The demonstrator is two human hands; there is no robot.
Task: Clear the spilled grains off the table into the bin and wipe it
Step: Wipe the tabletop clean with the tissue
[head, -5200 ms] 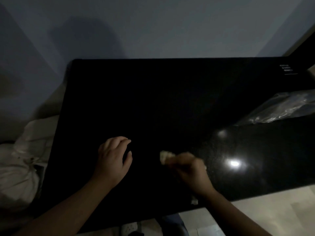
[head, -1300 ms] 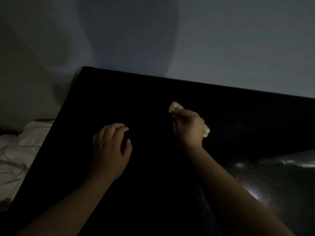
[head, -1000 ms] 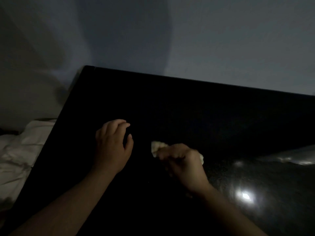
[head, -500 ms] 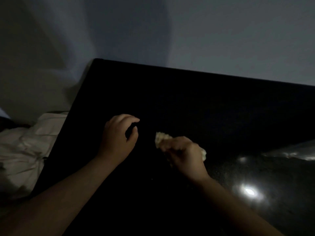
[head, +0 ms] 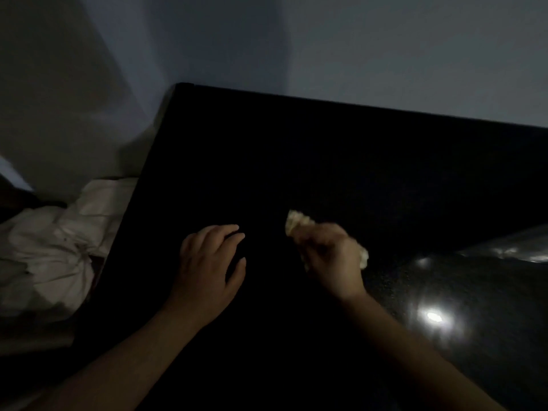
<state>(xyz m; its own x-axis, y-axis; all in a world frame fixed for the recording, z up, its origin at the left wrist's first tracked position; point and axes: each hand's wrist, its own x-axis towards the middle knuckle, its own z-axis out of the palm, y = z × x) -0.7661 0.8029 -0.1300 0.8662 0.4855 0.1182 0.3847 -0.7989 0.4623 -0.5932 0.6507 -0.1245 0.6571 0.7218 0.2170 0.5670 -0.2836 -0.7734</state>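
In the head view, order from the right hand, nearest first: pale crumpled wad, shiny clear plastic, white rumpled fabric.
1. Pale crumpled wad, in the right hand's grip.
2. Shiny clear plastic, far right.
3. White rumpled fabric, far left.

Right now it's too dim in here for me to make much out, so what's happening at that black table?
A person is at the black table, gripping a crumpled pale wad in the right hand, down at the surface; that hand is blurred, apparently mid-wipe. The left hand rests on the table beside it, fingers relaxed. No grains show in this light. A rumpled white cloth lies off the table's left edge.
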